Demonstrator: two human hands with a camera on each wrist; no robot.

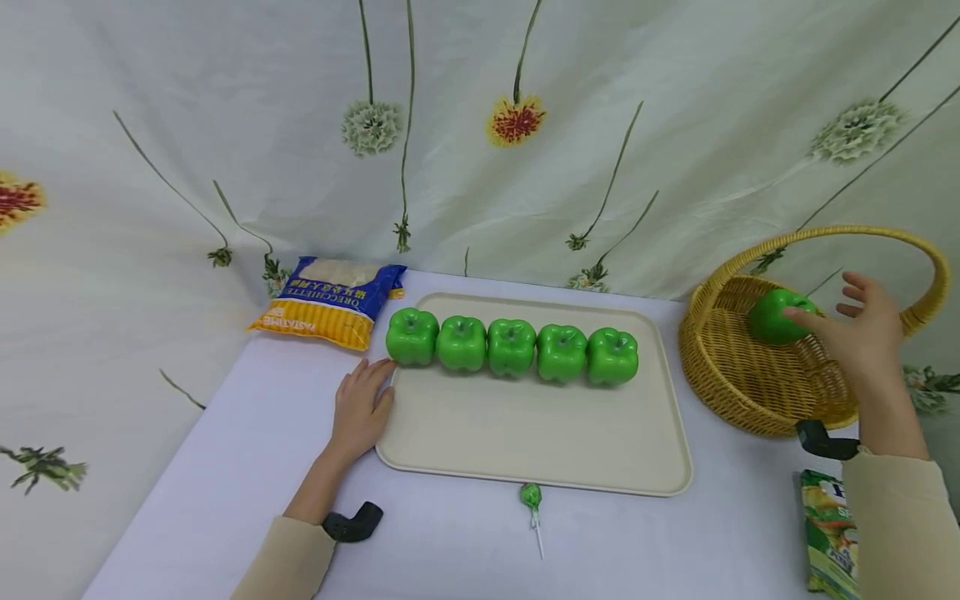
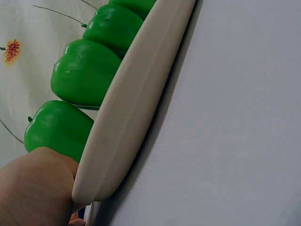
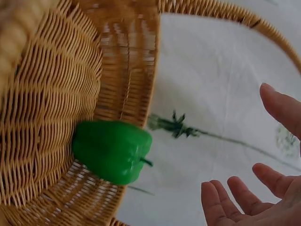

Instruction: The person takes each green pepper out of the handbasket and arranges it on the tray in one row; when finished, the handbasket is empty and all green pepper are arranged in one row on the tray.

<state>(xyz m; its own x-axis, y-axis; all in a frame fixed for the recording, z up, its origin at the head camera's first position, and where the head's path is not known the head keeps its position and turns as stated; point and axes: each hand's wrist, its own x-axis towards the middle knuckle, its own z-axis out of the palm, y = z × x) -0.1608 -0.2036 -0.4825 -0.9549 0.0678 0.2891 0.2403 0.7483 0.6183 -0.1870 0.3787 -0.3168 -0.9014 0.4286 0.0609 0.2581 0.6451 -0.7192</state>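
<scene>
Several green bell peppers (image 1: 512, 347) stand in a row along the far side of a beige tray (image 1: 525, 433). My left hand (image 1: 363, 408) lies at the tray's left edge, its fingers extended and touching the rim near the leftmost pepper (image 2: 59, 129). Over the right side of a wicker basket (image 1: 738, 379), my right hand (image 1: 862, 333) is held with fingers spread and nothing in them. One more green bell pepper (image 3: 113, 149) lies inside the basket, apart from the right hand's fingers in the right wrist view.
A blue and yellow pasta bag (image 1: 330, 302) lies behind the left hand. In front of the tray is a green lollipop (image 1: 531, 497). Partly under the right forearm, a green packet (image 1: 828, 533) sits at the right. The basket's tall handle (image 1: 840, 233) arches over it.
</scene>
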